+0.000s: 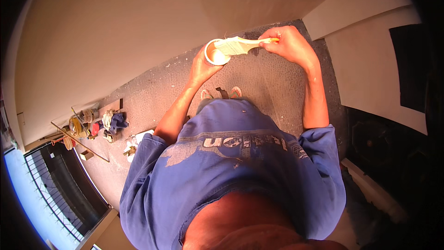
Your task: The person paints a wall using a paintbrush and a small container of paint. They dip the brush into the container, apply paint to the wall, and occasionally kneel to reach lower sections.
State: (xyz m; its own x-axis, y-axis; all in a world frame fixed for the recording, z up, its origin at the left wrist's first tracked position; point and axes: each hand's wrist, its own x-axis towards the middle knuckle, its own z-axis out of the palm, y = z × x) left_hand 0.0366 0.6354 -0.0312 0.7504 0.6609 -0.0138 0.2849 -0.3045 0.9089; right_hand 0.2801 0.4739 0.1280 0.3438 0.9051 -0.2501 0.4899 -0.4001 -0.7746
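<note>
A round cup of pale paint (217,56) is gripped around its side by my left hand (202,69), in front of my body. My right hand (289,43) pinches the handle of a flat paintbrush (239,45) between thumb and fingers. The brush lies nearly level, its pale, paint-coated bristles over the cup's rim. Whether the bristle tips touch the rim cannot be told. A small pale spot shows on a finger of my right hand.
A broad wall (114,24) stands close ahead, with a darker patch near the top. Cans, tape-like rolls, cloths and a long stick lie on the speckled floor (149,93) at the left. A doorway or gate (59,187) is at the lower left, and dark panels are at the right.
</note>
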